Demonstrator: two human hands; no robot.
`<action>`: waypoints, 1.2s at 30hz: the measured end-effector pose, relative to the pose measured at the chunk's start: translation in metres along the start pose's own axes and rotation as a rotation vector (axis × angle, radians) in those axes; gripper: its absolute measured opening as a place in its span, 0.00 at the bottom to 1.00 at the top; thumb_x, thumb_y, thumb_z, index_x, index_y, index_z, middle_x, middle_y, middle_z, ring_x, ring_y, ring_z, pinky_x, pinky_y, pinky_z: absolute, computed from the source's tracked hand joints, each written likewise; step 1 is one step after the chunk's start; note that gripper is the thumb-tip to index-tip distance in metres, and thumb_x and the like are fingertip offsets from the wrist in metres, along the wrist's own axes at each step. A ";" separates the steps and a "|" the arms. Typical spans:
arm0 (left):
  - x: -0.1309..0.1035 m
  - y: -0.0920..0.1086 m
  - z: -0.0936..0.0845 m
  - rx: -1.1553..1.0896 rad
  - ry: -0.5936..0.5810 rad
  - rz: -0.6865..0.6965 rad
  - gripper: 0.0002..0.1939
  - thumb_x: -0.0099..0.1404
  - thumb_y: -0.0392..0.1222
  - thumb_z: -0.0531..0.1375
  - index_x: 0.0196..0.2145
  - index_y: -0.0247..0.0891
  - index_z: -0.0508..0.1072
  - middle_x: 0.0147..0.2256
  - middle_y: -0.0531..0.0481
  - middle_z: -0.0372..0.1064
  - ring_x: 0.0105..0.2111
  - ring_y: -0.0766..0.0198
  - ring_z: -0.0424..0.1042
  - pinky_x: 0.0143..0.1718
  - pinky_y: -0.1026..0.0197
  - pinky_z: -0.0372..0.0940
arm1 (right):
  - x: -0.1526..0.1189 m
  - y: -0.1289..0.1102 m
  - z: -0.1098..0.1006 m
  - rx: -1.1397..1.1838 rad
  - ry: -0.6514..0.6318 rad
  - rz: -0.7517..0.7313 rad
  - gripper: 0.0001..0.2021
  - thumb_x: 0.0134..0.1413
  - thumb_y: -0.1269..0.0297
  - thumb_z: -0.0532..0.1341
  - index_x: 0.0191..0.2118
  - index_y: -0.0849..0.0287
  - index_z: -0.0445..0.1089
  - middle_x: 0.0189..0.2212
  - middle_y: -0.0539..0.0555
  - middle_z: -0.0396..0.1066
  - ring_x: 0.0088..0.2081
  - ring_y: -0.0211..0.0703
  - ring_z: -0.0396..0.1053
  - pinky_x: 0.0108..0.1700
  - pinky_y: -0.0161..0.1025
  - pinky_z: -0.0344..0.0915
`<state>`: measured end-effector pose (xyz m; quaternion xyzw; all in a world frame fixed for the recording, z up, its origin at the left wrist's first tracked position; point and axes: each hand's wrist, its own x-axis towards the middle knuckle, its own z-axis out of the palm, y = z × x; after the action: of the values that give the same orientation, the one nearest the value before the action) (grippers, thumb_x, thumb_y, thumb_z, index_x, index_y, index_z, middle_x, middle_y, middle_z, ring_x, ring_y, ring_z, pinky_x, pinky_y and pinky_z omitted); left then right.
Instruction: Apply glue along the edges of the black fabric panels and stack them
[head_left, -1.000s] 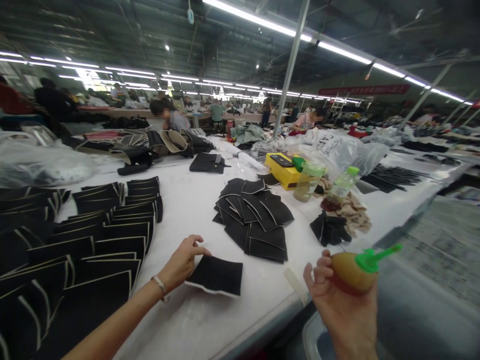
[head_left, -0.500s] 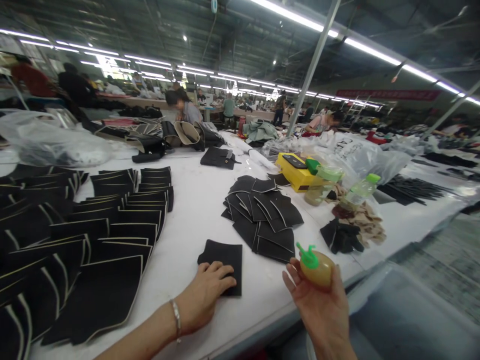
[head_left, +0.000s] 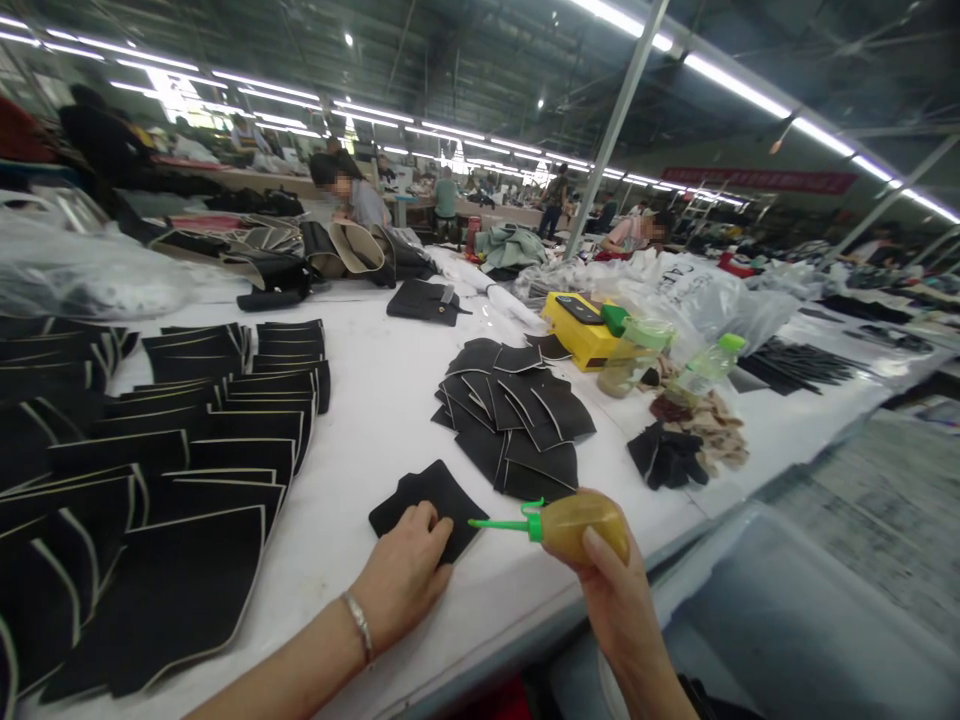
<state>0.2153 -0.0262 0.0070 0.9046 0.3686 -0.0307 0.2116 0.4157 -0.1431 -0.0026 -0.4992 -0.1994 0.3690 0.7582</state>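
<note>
Under my left hand [head_left: 409, 560] lies a black flat piece [head_left: 431, 495] on the white table [head_left: 360, 400]; the fingers are bent and pressed on its near part, and whether they pinch it I cannot tell. My right hand [head_left: 611, 575] is wrapped round a squeeze bottle [head_left: 581, 525] of amber liquid. The bottle lies sideways, its green nozzle pointing left, with the tip by the right edge of the black piece. Just beyond is a loose pile of black pieces [head_left: 517, 410] with pale edges.
Rows of overlapping black pieces [head_left: 187, 580] cover the left side. A yellow box [head_left: 581, 335], a green-capped bottle [head_left: 709, 365] and crumpled cloth [head_left: 720, 430] stand or lie at the right. A translucent bin [head_left: 787, 620] is below the table edge. Several people are farther back.
My right hand has turned the bottle sideways and brought it left, towards the black piece. The black piece has rotated under my left hand, whose fingers are more bent. The view has shifted slightly.
</note>
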 end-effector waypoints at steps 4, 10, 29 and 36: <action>0.002 0.007 -0.002 0.064 -0.017 -0.034 0.17 0.58 0.33 0.53 0.46 0.33 0.70 0.46 0.40 0.62 0.46 0.52 0.64 0.45 0.53 0.66 | -0.004 -0.005 -0.003 -0.059 0.020 -0.025 0.27 0.44 0.59 0.72 0.51 0.52 0.66 0.38 0.52 0.72 0.39 0.48 0.71 0.39 0.43 0.72; 0.004 0.007 -0.006 0.036 -0.059 -0.032 0.16 0.58 0.33 0.54 0.44 0.34 0.70 0.46 0.41 0.62 0.46 0.54 0.65 0.48 0.54 0.65 | -0.006 -0.008 -0.002 -0.150 0.020 -0.059 0.27 0.43 0.57 0.71 0.51 0.53 0.65 0.37 0.53 0.71 0.39 0.49 0.70 0.40 0.45 0.71; 0.026 -0.013 -0.011 0.119 -0.040 -0.001 0.21 0.64 0.32 0.47 0.50 0.41 0.70 0.37 0.46 0.72 0.34 0.57 0.74 0.37 0.57 0.66 | -0.001 -0.012 0.013 -0.622 -0.087 -0.367 0.27 0.44 0.56 0.70 0.51 0.52 0.65 0.42 0.53 0.69 0.41 0.50 0.70 0.45 0.44 0.68; 0.028 -0.015 -0.006 0.117 -0.013 0.006 0.28 0.63 0.32 0.46 0.59 0.43 0.65 0.41 0.46 0.76 0.38 0.55 0.76 0.38 0.57 0.66 | 0.008 -0.011 0.023 -0.908 -0.297 -0.616 0.29 0.45 0.59 0.71 0.54 0.51 0.63 0.47 0.54 0.71 0.46 0.52 0.71 0.48 0.44 0.68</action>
<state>0.2251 0.0041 0.0011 0.9163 0.3622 -0.0574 0.1607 0.4095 -0.1257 0.0159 -0.6368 -0.5788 0.0742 0.5041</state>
